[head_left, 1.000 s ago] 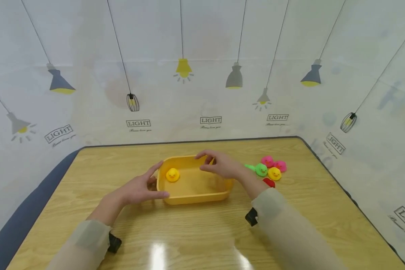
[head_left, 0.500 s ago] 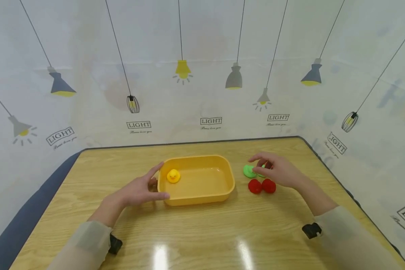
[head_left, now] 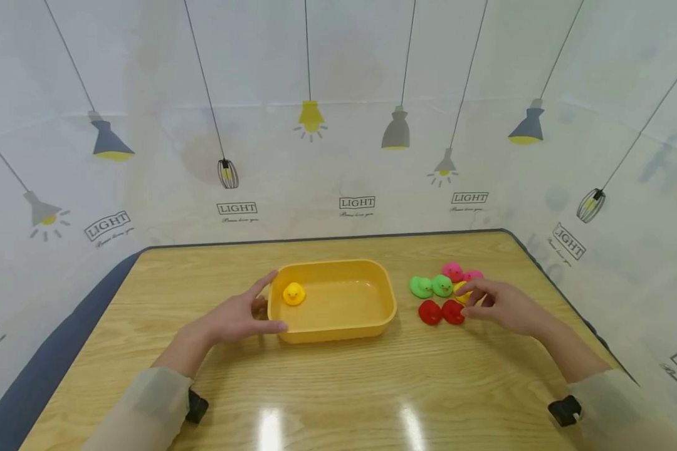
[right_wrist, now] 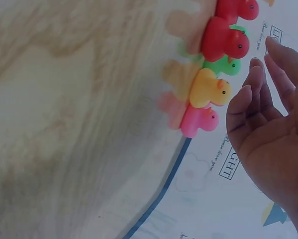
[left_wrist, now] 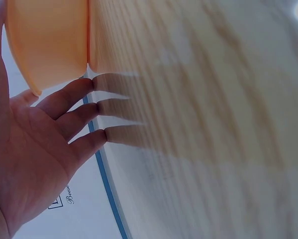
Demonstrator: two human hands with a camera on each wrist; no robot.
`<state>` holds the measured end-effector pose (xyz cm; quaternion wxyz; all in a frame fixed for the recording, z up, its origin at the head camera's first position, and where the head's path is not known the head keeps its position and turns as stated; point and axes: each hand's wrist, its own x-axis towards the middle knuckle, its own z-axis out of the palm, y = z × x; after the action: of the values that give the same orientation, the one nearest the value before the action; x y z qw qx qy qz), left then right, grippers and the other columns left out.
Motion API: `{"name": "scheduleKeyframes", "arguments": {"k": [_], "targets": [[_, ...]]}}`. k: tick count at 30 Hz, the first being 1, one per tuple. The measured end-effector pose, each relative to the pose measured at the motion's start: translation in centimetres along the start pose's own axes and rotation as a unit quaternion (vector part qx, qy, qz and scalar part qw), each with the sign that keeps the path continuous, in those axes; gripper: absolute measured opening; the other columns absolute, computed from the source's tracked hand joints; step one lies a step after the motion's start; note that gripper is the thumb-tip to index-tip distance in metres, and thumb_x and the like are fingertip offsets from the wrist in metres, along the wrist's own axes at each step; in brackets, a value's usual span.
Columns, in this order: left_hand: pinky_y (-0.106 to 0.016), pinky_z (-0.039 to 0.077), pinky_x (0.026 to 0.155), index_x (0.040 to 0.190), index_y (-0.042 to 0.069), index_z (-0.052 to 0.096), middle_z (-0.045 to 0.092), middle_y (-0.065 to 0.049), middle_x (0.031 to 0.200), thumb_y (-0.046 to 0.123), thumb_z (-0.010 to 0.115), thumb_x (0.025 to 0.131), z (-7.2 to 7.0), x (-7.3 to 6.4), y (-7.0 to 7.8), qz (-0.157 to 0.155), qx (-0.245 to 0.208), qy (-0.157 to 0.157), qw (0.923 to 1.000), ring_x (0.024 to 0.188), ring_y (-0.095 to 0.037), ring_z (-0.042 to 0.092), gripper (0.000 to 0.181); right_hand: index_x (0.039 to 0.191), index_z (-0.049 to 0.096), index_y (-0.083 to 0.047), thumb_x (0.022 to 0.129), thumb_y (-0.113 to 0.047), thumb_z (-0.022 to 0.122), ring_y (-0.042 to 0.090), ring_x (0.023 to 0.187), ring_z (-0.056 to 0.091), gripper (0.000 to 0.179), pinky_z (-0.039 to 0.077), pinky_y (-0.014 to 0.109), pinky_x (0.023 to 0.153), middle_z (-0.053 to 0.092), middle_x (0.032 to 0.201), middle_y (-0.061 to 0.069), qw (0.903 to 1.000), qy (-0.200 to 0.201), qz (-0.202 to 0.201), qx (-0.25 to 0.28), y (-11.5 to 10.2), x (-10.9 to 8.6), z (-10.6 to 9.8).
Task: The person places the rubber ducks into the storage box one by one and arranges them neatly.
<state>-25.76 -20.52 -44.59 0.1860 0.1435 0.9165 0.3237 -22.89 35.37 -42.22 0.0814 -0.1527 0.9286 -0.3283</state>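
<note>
My left hand [head_left: 234, 316] spans the left end of a yellow-orange plastic tray [head_left: 331, 335], thumb along the front rim and index finger at the back corner. In the left wrist view, the other fingers [left_wrist: 74, 122] stretch beside the tray wall [left_wrist: 49, 45], tips at the tabletop. Inside the tray, at its left, sits a yellow rubber duck [head_left: 294, 294]. My right hand [head_left: 508, 307], loosely curled and holding nothing, hovers by the duck group at right. Its fingertips overlap another yellow duck [right_wrist: 203, 89] in the head view; a red duck [head_left: 453, 312] is close by.
Around those lie another red duck [head_left: 430, 312], two green ducks [head_left: 442, 285] and two pink ducks [head_left: 452, 271]. The wooden table [head_left: 327, 382] has a dark edge at the back, against a pale wall cloth [head_left: 293, 169] printed with lamps.
My right hand has moved from over the tray to the right, across the ducks, to their near right side. My left hand has stayed at the tray, and the tray has not moved.
</note>
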Motion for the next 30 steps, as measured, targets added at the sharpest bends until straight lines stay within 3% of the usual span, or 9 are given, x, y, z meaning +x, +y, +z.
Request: {"name": "scheduleKeyframes", "arguments": {"k": [6, 13, 30], "targets": [[-0.076, 0.033, 0.126, 0.175, 0.049, 0.002, 0.046, -0.03, 0.169, 0.073, 0.082, 0.087, 0.0, 0.1, -0.1, -0.001, -0.005, 0.0, 1.0, 0.156, -0.052, 0.046, 0.121, 0.137, 0.069, -0.009, 0.1, -0.022, 0.082, 0.02, 0.09, 0.063, 0.042, 0.055, 0.028, 0.071, 0.072, 0.112, 0.008, 0.999, -0.034, 0.016, 0.026, 1.2, 0.1, 0.6], [-0.076, 0.032, 0.127, 0.175, 0.049, 0.004, 0.047, -0.028, 0.169, 0.073, 0.082, 0.086, 0.0, 0.2, -0.3, 0.001, -0.007, 0.006, 1.0, 0.157, -0.052, 0.045, 0.121, 0.134, 0.068, -0.007, 0.096, -0.024, 0.086, 0.02, 0.089, 0.064, 0.045, 0.056, 0.028, 0.071, 0.072, 0.109, 0.009, 0.9986, -0.043, 0.025, 0.019, 1.5, 0.5, 1.1], [-0.077, 0.032, 0.126, 0.176, 0.047, 0.003, 0.048, -0.027, 0.168, 0.073, 0.082, 0.088, 0.0, 0.1, -0.2, 0.004, 0.002, 0.005, 1.0, 0.156, -0.053, 0.046, 0.121, 0.129, 0.068, -0.006, 0.099, -0.024, 0.083, 0.018, 0.084, 0.062, 0.038, 0.055, 0.027, 0.068, 0.072, 0.106, 0.007, 0.9995, -0.028, 0.016, 0.001, 0.9, 0.3, 1.4]]}}
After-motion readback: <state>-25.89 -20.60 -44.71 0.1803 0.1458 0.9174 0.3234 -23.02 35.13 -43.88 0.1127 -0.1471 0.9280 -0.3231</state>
